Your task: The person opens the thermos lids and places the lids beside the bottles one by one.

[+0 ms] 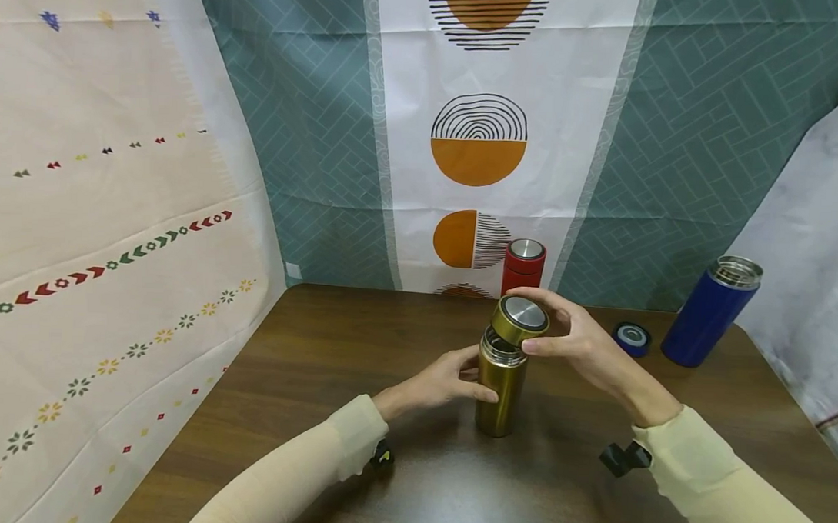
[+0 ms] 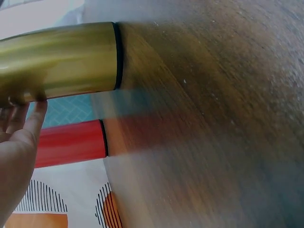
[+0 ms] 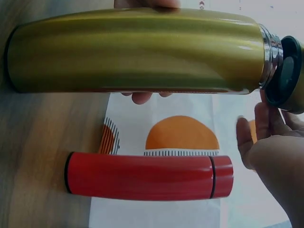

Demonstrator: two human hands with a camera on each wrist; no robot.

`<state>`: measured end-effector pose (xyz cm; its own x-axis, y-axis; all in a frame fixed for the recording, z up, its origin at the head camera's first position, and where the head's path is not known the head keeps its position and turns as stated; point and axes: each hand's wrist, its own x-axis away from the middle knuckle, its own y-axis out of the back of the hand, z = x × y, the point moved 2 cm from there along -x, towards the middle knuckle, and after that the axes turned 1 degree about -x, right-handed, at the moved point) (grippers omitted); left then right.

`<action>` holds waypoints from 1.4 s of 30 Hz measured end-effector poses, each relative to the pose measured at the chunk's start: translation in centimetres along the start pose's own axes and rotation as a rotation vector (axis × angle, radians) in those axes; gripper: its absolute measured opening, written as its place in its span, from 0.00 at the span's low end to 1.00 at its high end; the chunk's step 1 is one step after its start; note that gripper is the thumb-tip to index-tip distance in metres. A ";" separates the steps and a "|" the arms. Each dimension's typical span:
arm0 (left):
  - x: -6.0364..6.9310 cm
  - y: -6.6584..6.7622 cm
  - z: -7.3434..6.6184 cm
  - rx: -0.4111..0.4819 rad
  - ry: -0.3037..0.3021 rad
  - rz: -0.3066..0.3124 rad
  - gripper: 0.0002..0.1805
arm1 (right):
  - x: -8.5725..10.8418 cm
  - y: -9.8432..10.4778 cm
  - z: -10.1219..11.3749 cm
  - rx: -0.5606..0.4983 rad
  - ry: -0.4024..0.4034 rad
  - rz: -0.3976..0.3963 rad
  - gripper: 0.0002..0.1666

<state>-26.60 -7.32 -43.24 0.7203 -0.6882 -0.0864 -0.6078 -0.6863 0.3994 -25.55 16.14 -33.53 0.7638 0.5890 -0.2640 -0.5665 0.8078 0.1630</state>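
Now, left hand point(image 1: 449, 381) curled round the gold flask point(image 1: 504, 395), right hand point(image 1: 574, 334) above, pinching its tilted lid point(image 1: 523, 314).

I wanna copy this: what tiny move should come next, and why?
Perhaps lift the gold lid clear with the right hand: the lid tilts over the open gold bottle, which the left hand holds, and the blue bottle stands open, the blue lid beside it.

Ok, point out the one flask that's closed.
The red flask at the back, red cap on. The gold flask has its gold cap held tilted at the mouth; the blue flask stands uncapped.
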 end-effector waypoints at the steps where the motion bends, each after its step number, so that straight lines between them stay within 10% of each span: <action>1: 0.0 0.0 0.0 0.005 0.000 -0.004 0.39 | 0.0 0.0 0.0 0.002 0.000 -0.003 0.37; 19: 1.1 2.5 -0.5 0.059 0.050 -0.267 0.40 | 0.0 0.4 0.7 0.061 0.059 -0.103 0.39; 32: 1.9 3.5 -1.7 -0.003 0.039 -0.601 0.36 | -0.3 0.1 -0.1 0.425 0.171 -0.263 0.39; 42: 2.7 4.5 -2.2 -0.057 0.049 -0.735 0.37 | -0.8 -0.7 -0.6 0.455 0.230 -0.339 0.39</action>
<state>-26.65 -11.76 -39.66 0.9500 -0.0433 -0.3093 0.0546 -0.9520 0.3011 -25.91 15.07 -34.03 0.7632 0.3179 -0.5625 -0.0764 0.9089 0.4100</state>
